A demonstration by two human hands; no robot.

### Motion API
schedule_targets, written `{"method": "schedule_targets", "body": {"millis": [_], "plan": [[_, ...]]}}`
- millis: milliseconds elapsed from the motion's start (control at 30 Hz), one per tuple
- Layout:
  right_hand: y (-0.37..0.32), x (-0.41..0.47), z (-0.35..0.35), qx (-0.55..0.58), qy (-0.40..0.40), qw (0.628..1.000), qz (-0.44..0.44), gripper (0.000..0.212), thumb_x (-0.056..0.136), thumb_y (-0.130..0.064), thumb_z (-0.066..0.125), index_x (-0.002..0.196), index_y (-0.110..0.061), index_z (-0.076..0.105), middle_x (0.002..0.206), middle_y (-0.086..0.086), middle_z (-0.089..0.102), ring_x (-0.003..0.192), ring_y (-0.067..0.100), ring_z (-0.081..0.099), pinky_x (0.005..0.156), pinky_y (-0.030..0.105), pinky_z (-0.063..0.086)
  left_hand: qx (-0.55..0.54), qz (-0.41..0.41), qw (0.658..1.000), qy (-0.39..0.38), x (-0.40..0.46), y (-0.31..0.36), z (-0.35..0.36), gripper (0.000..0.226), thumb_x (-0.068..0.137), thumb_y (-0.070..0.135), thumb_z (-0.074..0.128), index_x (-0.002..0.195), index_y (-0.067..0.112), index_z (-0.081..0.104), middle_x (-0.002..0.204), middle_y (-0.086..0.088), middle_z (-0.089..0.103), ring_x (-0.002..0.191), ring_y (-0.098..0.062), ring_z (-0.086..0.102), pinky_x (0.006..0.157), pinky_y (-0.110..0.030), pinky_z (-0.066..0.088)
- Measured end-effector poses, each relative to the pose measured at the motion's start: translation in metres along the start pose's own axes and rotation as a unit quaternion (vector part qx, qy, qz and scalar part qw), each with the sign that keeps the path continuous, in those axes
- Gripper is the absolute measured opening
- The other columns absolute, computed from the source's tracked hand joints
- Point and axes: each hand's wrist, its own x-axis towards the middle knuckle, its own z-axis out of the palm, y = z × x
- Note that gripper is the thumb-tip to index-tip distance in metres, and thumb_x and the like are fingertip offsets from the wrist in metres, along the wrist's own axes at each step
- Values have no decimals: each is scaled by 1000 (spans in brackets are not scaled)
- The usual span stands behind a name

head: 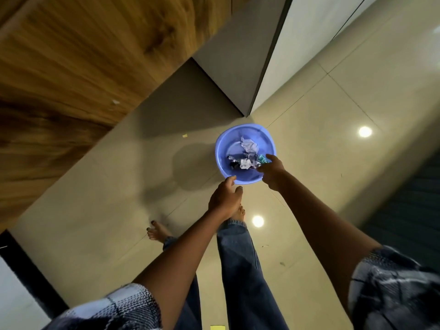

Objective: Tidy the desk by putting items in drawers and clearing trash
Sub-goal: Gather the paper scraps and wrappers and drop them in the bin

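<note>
The step in hand looks like the trash-clearing part of the task; a round blue plastic basin (238, 139) stands on the glossy beige tiled floor (333, 115), and crumpled paper scraps and wrappers (247, 153) lie heaped in its bottom. The right hand (272, 171) reaches over the basin's near rim with its fingers stretched toward the heap; whether it pinches the small teal scrap (262, 159) at its fingertips or has let it go, I cannot tell. The left hand (225, 197) hovers just short of the near rim with fingers loosely curled, holding nothing visible. The next move, as I judge it, calls for the right hand to draw clear of the basin; a small yellow scrap (185, 136) on the floor beside the wood-grain panel (71, 67) may yet need collecting. The desk and its drawers are out of view; the heap's contents are too small to identify; another yellow piece (217, 327) is cut off at the bottom edge.
</note>
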Motion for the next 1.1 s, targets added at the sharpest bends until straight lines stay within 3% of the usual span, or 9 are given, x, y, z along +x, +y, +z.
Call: {"method": "schedule_targets", "body": {"millis": [133, 267, 467, 533, 700, 833, 933, 1033, 1100], "plan": [[-1, 4, -4, 3, 5, 1000, -2, 55, 90, 7, 39, 141, -14, 35, 115, 17, 53, 60, 13, 37, 52, 22, 29, 34, 5, 999, 7, 3, 4, -1, 50, 95, 31, 43, 144, 27, 32, 143, -2, 45, 124, -26, 48, 98, -35, 40], [0, -1, -10, -12, 41, 999, -31, 42, 88, 7, 35, 123, -6, 55, 86, 9, 51, 56, 11, 34, 49, 20, 27, 56, 8, 998, 8, 3, 7, -7, 50, 94, 31, 44, 143, 28, 31, 142, 0, 45, 123, -26, 49, 97, -35, 41], [4, -26, -16, -23, 40, 997, -65, 16, 89, -4, 50, 90, -8, 66, 90, 14, 58, 80, 23, 50, 63, 29, 40, 63, 28, 997, 29, -17, 13, -24, 50, 93, 31, 45, 141, 26, 33, 144, 3, 43, 123, -23, 48, 98, -36, 41], [10, -43, -17, -108, 48, 988, -99, 18, 89, -7, 47, 86, -6, 65, 92, 18, 61, 79, 26, 53, 67, 32, 41, 73, 38, 996, 35, -31, 13, -30, 49, 94, 30, 45, 141, 26, 33, 145, 3, 41, 125, -21, 47, 99, -35, 40], [23, -100, -14, -348, 43, 911, -219, 28, 86, -1, 45, 109, -1, 62, 116, 18, 64, 107, 34, 58, 85, 34, 44, 52, 47, 995, 77, -72, 8, -52, 48, 96, 28, 44, 142, 26, 32, 146, 3, 40, 128, -19, 44, 102, -33, 39], [31, -140, -12, -366, 18, 903, -225, 33, 78, 1, 49, 101, -18, 63, 117, 12, 63, 109, 29, 57, 87, 31, 43, 15, 39, 995, 94, -108, -2, -66, 51, 96, 30, 45, 144, 27, 29, 148, 4, 37, 131, -16, 41, 104, -32, 39], [33, -176, -5, -404, -4, 883, -240, 37, 78, -4, 50, 76, -40, 44, 118, 7, 61, 108, 27, 56, 85, 31, 43, -12, 33, 990, 135, -146, -25, -80, 50, 96, 30, 44, 144, 28, 29, 148, 5, 37, 130, -14, 42, 103, -28, 39], [25, -207, 2, -469, -12, 842, -267, 30, 81, -9, 49, 96, -35, 51, 127, 0, 54, 115, 23, 52, 82, 28, 39, -58, -10, 981, 183, -180, -53, -91, 50, 97, 31, 44, 144, 25, 29, 148, 4, 36, 133, -13, 39, 107, -25, 33], [28, -222, 11, -507, -12, 809, -297, 42, 82, -10, 49, 118, -31, 53, 136, -2, 47, 122, 21, 48, 90, 29, 39, -95, -47, 971, 215, -205, -81, -93, 52, 97, 32, 44, 145, 24, 27, 148, 3, 37, 133, -13, 39, 106, -23, 32]]}}
